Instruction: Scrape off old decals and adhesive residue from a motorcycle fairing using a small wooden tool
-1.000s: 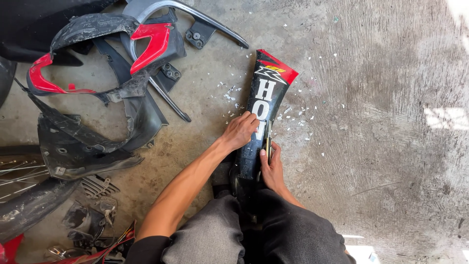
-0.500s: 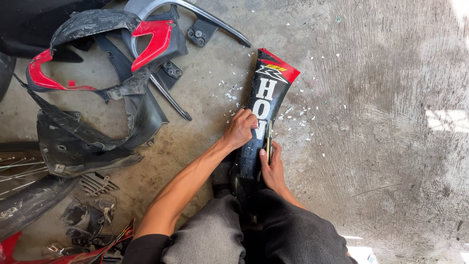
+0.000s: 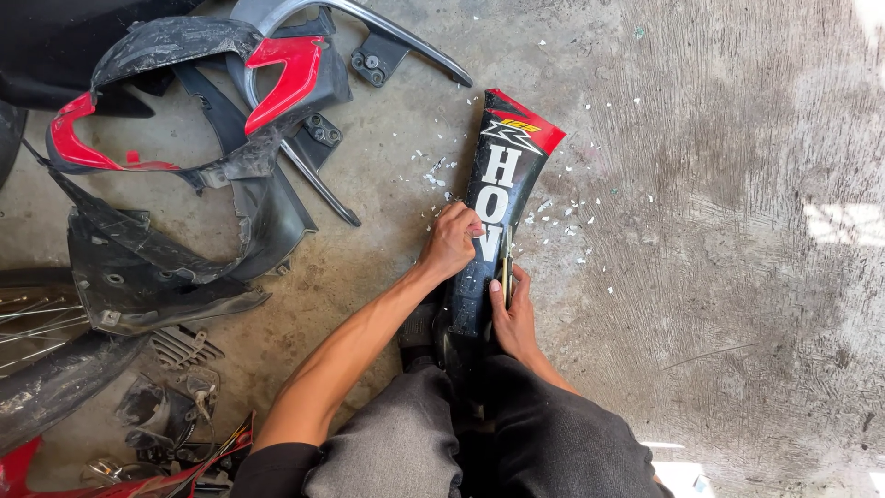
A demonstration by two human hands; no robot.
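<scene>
A long black motorcycle body panel [image 3: 502, 175] with a red tip and white lettering lies on the concrete floor, its near end running under my knees. My left hand [image 3: 450, 242] is closed at the panel's left edge, fingers pinching at the white lettering. My right hand [image 3: 513, 312] holds a thin blade tool [image 3: 506, 263] flat against the panel, pointing toward the lettering. Small white flakes [image 3: 553, 210] lie scattered around the panel.
A heap of black and red plastic fairing parts [image 3: 184, 166] fills the left. A grey metal grab rail [image 3: 387, 41] lies at the top. A spoked wheel [image 3: 28, 314] and small loose parts [image 3: 175, 397] sit at the lower left. Bare concrete [image 3: 737, 277] spreads to the right.
My left hand has shifted slightly down along the panel's left edge. The right hand and tool stay in about the same place.
</scene>
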